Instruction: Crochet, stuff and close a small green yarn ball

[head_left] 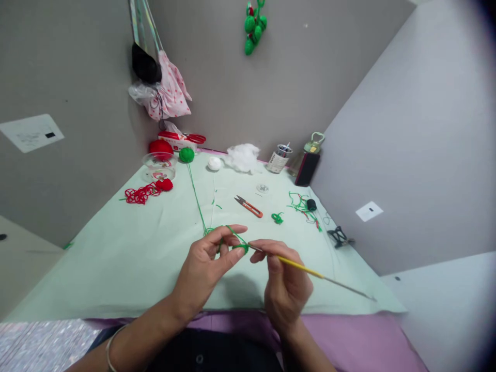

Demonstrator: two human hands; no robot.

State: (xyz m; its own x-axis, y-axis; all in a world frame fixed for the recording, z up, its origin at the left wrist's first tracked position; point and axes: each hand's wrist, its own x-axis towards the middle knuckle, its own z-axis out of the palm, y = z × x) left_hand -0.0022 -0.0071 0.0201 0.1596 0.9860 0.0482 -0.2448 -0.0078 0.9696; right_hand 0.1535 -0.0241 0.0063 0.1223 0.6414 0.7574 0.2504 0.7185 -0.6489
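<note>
Between the thumb and fingers of my left hand (207,263) is a small green crochet piece (241,248), partly hidden by the fingers. A strand of green yarn (197,199) runs over the raised index finger and back to a green yarn ball (186,154). My right hand (287,281) is closed round a crochet hook (302,266) with a yellow grip and metal ends. The hook's tip meets the green piece at my left fingertips; the exact loop is too small to make out.
Orange thread snips (250,206) lie beyond my hands, beside a green yarn scrap (277,218). Red yarn (143,193) and clear plastic bowls (159,166) sit at left. White stuffing (243,157), a can (279,159) and a phone (307,169) stand along the back. Yarn offcuts (300,204) are at right.
</note>
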